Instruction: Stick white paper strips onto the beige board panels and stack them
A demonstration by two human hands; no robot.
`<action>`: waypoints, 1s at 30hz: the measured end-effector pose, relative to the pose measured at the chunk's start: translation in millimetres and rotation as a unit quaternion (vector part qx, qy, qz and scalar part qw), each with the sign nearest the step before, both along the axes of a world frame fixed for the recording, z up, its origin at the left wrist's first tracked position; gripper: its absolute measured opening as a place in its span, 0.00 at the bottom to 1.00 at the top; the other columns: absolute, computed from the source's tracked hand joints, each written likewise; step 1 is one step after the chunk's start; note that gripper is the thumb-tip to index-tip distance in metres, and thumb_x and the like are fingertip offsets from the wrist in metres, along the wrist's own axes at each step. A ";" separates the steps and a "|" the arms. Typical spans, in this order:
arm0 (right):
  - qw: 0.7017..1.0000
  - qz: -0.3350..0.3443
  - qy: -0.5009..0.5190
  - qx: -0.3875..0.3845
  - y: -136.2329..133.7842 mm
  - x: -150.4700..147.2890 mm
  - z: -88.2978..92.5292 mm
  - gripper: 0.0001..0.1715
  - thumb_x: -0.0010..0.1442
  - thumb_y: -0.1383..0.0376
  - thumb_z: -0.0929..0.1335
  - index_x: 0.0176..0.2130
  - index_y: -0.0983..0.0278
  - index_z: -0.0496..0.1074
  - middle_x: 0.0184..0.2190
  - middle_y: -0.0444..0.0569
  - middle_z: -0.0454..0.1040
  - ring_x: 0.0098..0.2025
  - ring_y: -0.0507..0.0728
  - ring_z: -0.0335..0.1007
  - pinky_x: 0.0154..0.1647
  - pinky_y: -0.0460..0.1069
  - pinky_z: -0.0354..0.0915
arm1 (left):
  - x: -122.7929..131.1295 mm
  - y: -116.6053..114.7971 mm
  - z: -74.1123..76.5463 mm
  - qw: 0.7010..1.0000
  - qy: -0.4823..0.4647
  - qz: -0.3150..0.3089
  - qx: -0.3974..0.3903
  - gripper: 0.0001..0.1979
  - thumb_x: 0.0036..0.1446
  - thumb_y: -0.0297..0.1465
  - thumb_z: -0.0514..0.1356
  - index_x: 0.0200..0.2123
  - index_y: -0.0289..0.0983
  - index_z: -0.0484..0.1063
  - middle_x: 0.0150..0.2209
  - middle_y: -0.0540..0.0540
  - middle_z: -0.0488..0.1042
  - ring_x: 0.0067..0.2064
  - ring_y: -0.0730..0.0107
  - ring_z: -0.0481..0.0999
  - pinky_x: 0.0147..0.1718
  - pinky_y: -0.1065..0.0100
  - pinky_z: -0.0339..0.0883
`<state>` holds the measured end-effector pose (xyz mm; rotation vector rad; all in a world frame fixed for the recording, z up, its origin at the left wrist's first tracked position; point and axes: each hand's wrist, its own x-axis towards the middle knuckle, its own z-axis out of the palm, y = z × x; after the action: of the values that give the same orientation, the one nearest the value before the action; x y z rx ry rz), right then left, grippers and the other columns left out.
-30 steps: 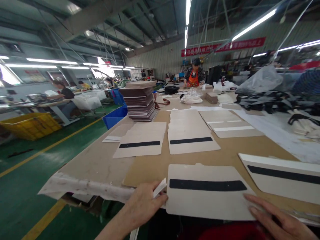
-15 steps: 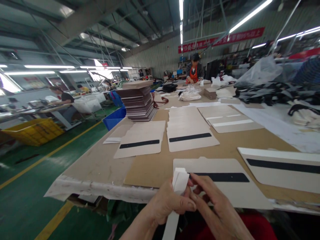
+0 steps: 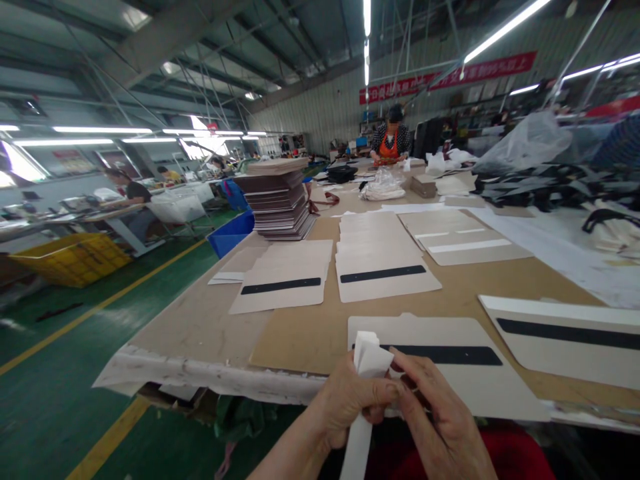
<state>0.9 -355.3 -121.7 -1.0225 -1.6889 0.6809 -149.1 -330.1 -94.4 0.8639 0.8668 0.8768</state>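
Note:
My left hand is wrapped round a bundle of white strips, its thumb across the front. The strips' lower end hangs below the hand. My right hand is closed beside it, fingertips pinching at the right-hand corner of the top strip, which fans out from the others; the exact contact is partly hidden. Just beyond the hands a beige board with a black strip across it lies at the table's near edge. My fingers cover its left part.
Overlapping beige boards with black strips lie farther back, beside another group. A tall stack of boards stands at the back left. To the right lies a board with white and black bands. Across the table, a co-worker wears an orange apron.
The top white strip has turned outward to the right, spreading from the bundle. Both hands have shifted slightly right in view.

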 end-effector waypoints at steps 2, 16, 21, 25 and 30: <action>0.999 0.000 0.032 -0.036 1.3 1.1 1.4 0.20 0.66 0.64 0.62 0.56 0.57 0.66 0.48 0.51 0.70 0.47 0.54 0.71 0.45 0.45 0.70 | 2.2 -0.5 -2.4 1.000 -0.011 0.005 -0.004 0.23 0.33 0.39 0.73 0.29 0.31 0.71 0.15 0.55 0.65 0.14 0.84 0.56 0.13 0.77 0.47; 0.999 -0.044 0.012 0.007 4.8 0.1 12.1 0.19 0.64 0.65 0.63 0.53 0.58 0.70 0.47 0.51 0.72 0.46 0.56 0.72 0.44 0.46 0.71 | 7.0 1.7 -8.2 0.999 -0.039 0.019 -0.029 0.24 0.34 0.42 0.73 0.28 0.33 0.68 0.13 0.57 0.60 0.14 0.85 0.53 0.14 0.77 0.44; 0.998 -0.059 0.037 0.007 4.0 0.3 9.2 0.15 0.61 0.64 0.66 0.47 0.58 0.75 0.45 0.51 0.73 0.45 0.57 0.72 0.43 0.47 0.71 | 6.4 2.9 -5.6 0.999 -0.030 0.009 -0.015 0.25 0.35 0.42 0.73 0.30 0.34 0.66 0.16 0.59 0.59 0.16 0.86 0.52 0.15 0.77 0.43; 0.978 0.000 0.161 -0.131 3.5 -1.6 18.9 0.16 0.61 0.57 0.66 0.47 0.57 0.76 0.44 0.50 0.76 0.45 0.58 0.74 0.44 0.49 0.71 | 9.5 -2.9 10.9 0.997 0.020 -0.014 0.070 0.33 0.30 0.35 0.76 0.40 0.35 0.67 0.29 0.52 0.70 0.27 0.76 0.68 0.26 0.74 0.62; 0.918 0.095 0.258 -0.287 4.2 -4.6 36.8 0.20 0.55 0.54 0.71 0.46 0.60 0.74 0.37 0.49 0.77 0.39 0.57 0.74 0.40 0.49 0.71 | 7.4 -17.4 28.0 0.948 0.267 -0.012 0.174 0.64 0.22 0.39 0.77 0.63 0.39 0.50 0.52 0.38 0.70 0.53 0.46 0.69 0.52 0.52 0.61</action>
<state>-3.7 -351.1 -84.9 -0.9542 -1.1423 1.4938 -141.7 -347.6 -66.4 1.4595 1.1818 0.7954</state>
